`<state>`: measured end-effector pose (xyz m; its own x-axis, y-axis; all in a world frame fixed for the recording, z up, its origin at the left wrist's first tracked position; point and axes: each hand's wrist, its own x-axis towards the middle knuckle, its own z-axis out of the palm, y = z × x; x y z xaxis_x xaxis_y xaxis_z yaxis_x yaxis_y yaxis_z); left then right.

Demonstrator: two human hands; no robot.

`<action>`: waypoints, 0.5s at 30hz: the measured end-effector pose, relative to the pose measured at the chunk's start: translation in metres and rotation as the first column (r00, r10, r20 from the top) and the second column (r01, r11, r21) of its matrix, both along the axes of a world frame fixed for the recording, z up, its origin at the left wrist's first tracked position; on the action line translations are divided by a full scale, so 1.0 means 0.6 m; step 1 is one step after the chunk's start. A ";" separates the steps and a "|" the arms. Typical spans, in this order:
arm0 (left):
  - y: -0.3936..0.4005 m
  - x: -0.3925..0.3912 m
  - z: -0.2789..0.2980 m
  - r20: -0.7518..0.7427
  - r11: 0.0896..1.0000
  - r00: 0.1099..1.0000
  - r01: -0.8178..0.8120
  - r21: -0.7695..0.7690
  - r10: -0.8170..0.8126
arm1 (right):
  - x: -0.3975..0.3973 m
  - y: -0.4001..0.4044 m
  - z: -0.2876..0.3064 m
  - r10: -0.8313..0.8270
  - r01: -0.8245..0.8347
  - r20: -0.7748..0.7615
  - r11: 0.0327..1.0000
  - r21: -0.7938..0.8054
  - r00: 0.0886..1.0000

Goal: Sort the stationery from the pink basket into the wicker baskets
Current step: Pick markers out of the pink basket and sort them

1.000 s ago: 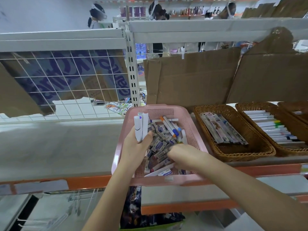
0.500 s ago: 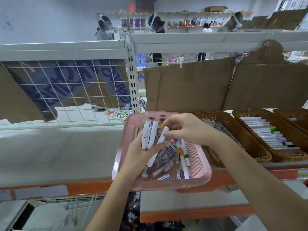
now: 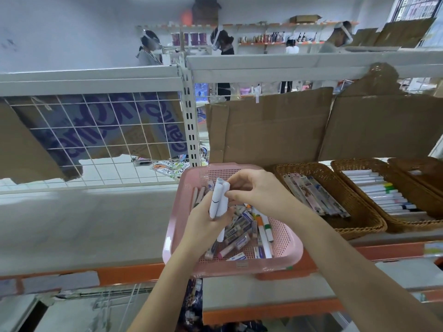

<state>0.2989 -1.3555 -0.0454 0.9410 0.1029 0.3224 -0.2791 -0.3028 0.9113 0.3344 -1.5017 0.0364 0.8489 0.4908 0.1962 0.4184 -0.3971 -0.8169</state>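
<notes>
A pink plastic basket (image 3: pixel 286 250) sits on the shelf's front edge, holding several small erasers and markers (image 3: pixel 242 232). My left hand (image 3: pixel 206 224) grips a bundle of white markers (image 3: pixel 218 198) upright above the basket. My right hand (image 3: pixel 255 189) reaches in from the right and pinches the top of that bundle. To the right stand wicker baskets: the nearest wicker basket (image 3: pixel 359 226) holds flat packaged pens, the second wicker basket (image 3: pixel 407 221) holds a row of white markers, and a third wicker basket (image 3: pixel 424 171) is partly cut off.
Cardboard sheets (image 3: pixel 268 125) stand behind the baskets. A wire grid panel (image 3: pixel 96 140) backs the grey shelf on the left. An orange rail (image 3: pixel 124 274) edges the shelf. Several people stand at shelves in the background.
My right hand rose from the basket's contents with a white marker and brought it to the bundle in my left hand, which now holds it with the others. The camera tilted up.
</notes>
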 end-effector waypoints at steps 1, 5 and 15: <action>0.001 0.003 -0.004 -0.002 1.000 1.000 -0.001 0.026 0.001 | 0.001 -0.005 -0.005 -0.015 0.016 0.015 1.000 -0.016 1.000; 0.004 0.010 -0.010 0.008 0.997 0.997 -0.078 0.009 0.078 | 0.005 -0.021 -0.044 -0.071 0.119 0.185 0.957 -0.263 0.980; -0.014 0.023 0.009 0.073 0.964 0.963 -0.262 0.038 0.259 | 0.015 -0.065 -0.118 0.172 0.109 0.340 0.736 -0.668 0.925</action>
<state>0.3130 -1.3638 -0.0400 0.8597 0.3249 0.3942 -0.2448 -0.4153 0.8761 0.3432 -1.5406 -0.0343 0.7668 0.6355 0.0904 0.6417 -0.7553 -0.1328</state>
